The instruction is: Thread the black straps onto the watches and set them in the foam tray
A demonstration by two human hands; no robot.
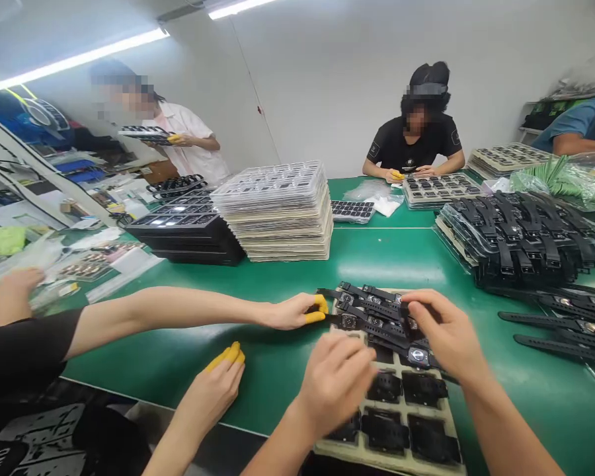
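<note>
My right hand (449,334) pinches a black smartwatch (405,316) by its strap, at the right side of a pile of smartwatches (374,301). My left hand (334,380) is curled closed over the near part of a beige compartment tray (399,456), slightly blurred; anything within its fingers is hidden. Dark wrapped pieces (384,428) fill the tray's near compartments, while the watches lie across its far end. One watch (419,356) shows a lit round dial. From the left, a co-worker's hand (297,312) with yellow finger covers reaches to the pile's edge.
The co-worker's other hand (225,377) rests at the table's near edge. Behind stand a tall tray stack (277,211) and black trays (188,231). More watches (520,231) are heaped on trays at right, with loose straps (555,324) nearer. Other people work across the green table (377,254).
</note>
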